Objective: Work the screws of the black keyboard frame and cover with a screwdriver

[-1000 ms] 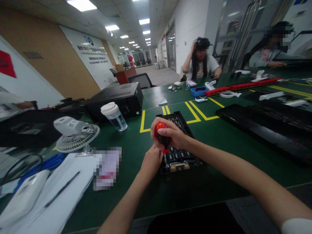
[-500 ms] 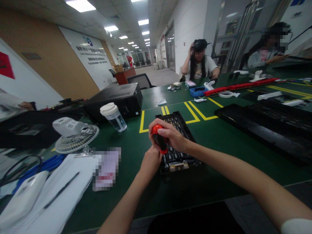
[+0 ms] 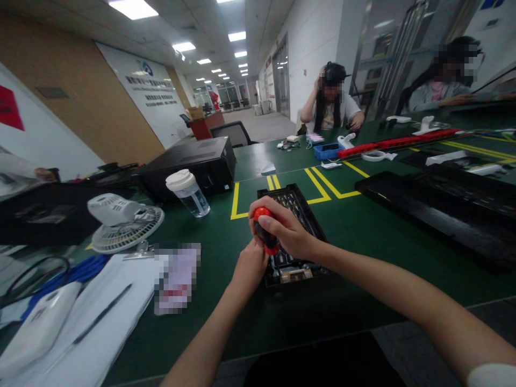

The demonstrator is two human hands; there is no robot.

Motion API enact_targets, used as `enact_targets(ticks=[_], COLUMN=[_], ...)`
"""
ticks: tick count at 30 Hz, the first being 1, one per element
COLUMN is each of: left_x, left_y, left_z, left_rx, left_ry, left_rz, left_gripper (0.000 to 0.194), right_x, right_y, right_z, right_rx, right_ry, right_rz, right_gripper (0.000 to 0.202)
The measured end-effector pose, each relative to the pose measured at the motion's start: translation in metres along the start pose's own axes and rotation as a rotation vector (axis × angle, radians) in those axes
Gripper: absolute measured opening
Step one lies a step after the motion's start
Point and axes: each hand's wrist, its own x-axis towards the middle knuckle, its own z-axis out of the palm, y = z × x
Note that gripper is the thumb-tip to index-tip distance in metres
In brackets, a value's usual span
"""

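Observation:
My right hand (image 3: 282,228) is wrapped round the red and black handle of a screwdriver (image 3: 264,228), thumb resting near its rounded red top. The tool stands roughly upright, tilted a little, and I cannot see its tip. Just below and left of it, my left hand (image 3: 250,263) is closed, with its fingertips largely hidden under the handle. What those fingers pinch cannot be made out. Both hands are over the left side of an open black case (image 3: 308,215) with a grid-like inside. A yellowish-brown part (image 3: 296,276) lies at the case's near end.
Left of the hands lie a clipboard with papers (image 3: 133,301) and a pen (image 3: 102,314). Beyond are a white fan (image 3: 127,228), a lidded cup (image 3: 188,196) and a black computer case (image 3: 193,161). Black panels (image 3: 423,220) lie right. Two people sit across the table.
My right hand and the screwdriver handle have shifted slightly to the right, with a small turn of the hand. My left hand stays almost still.

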Motion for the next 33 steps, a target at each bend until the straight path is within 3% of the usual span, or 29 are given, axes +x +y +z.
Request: enact_targets(ticks=[18,23,27,33], left_x=[0.0,0.001,0.0,-0.001], left_y=[0.0,-0.002,-0.004,-0.003], left_z=[-0.002,0.001,0.003,0.002], left_rx=[0.048,0.026,0.001,-0.035], left_ry=[-0.026,-0.017,0.0,0.024], left_rz=[-0.004,0.011,0.021,0.031], left_gripper=[0.032,0.032,0.03,0.031], right_x=[-0.006,-0.003,-0.001,-0.001], right_y=[-0.005,-0.01,-0.012,-0.01], right_z=[0.01,0.012,0.013,0.014], right_rx=[-0.379,-0.584,-0.674,-0.703], right_ry=[0.143,0.228,0.241,0.259], right_rz=[-0.043,-0.152,-0.22,-0.195], right_gripper=[0.012,0.012,0.015,0.023])
